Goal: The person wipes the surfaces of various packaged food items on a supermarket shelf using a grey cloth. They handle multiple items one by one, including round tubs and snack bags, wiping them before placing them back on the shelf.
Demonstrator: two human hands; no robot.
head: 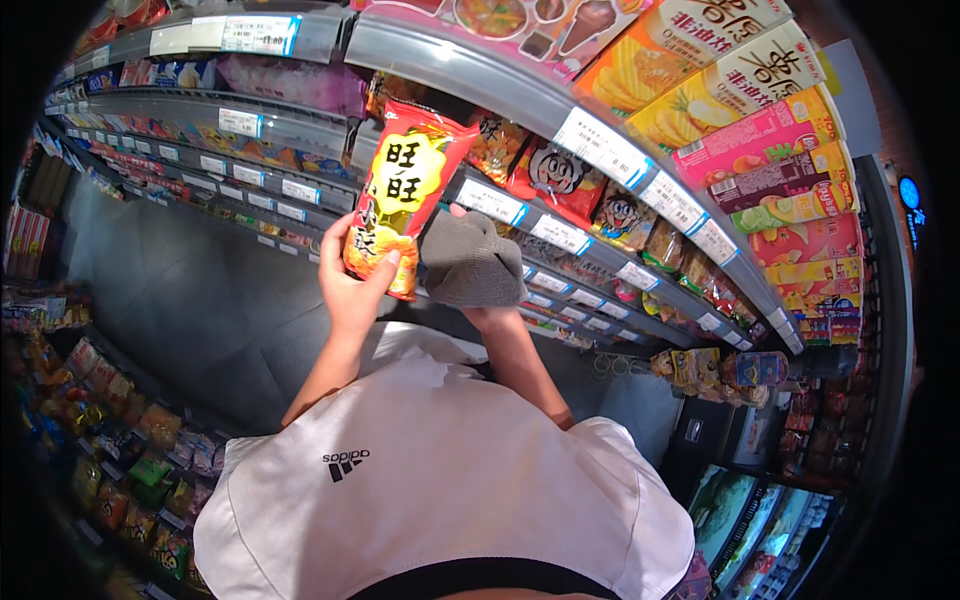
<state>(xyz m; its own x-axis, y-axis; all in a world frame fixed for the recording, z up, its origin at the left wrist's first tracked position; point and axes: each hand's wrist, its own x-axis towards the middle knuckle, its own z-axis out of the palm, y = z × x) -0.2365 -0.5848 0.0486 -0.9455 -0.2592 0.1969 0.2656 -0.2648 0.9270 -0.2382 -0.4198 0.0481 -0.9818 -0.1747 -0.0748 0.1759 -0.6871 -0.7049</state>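
My left hand (355, 283) grips the lower part of a shiny red and yellow snack bag (412, 180), its thumb across the front. The bag is upright, in front of the shelf edge. Just right of it, a dark grey knitted cloth, perhaps a cap or glove (472, 259), covers most of my right hand (484, 313); a fingertip shows above the cloth. Whether the right hand grips the cloth or wears it, I cannot tell. Behind the hands, red snack bags (556, 176) with a cartoon face lie on a shelf.
Shelves with price tags (600, 150) curve across the front and right. Snack boxes (720, 56) stand on the upper right shelf. Packaged goods (150, 472) fill a rack at the lower left, beyond the dark tiled floor (202, 292). Small hanging packets (694, 371) are at the right.
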